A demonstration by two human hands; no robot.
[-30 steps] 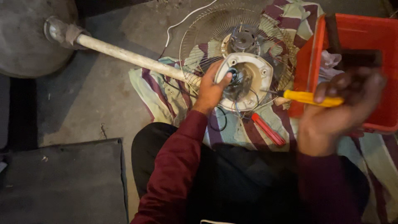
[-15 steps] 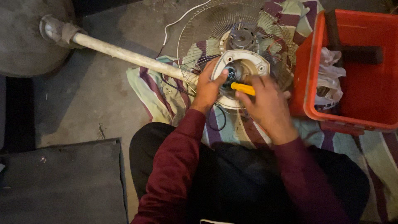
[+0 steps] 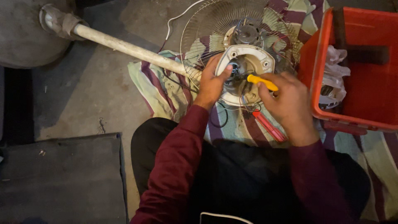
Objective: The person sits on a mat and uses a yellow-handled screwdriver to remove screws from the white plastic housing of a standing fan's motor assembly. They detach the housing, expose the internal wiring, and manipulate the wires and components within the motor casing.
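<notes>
Left hand [image 3: 212, 82] gripping the round white plastic fan motor housing [image 3: 245, 74] on a striped cloth [image 3: 166, 89], right hand [image 3: 288, 99] closed around a yellow-handled screwdriver [image 3: 262, 82] at the housing's centre, red plastic crate [image 3: 356, 70] alongside

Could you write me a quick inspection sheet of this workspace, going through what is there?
Surface: striped cloth spread on a bare concrete floor.
Job's things: white fan motor housing; yellow-handled tool pointed into it.
Clutter: red-handled tool on the cloth; orange crate holding white rags.
Hands: left hand steadies the housing; right hand grips the yellow-handled tool.
Cables: white cord; dark wires by the housing.
Surroundings: wire fan guard, white pole, dark mat.
</notes>
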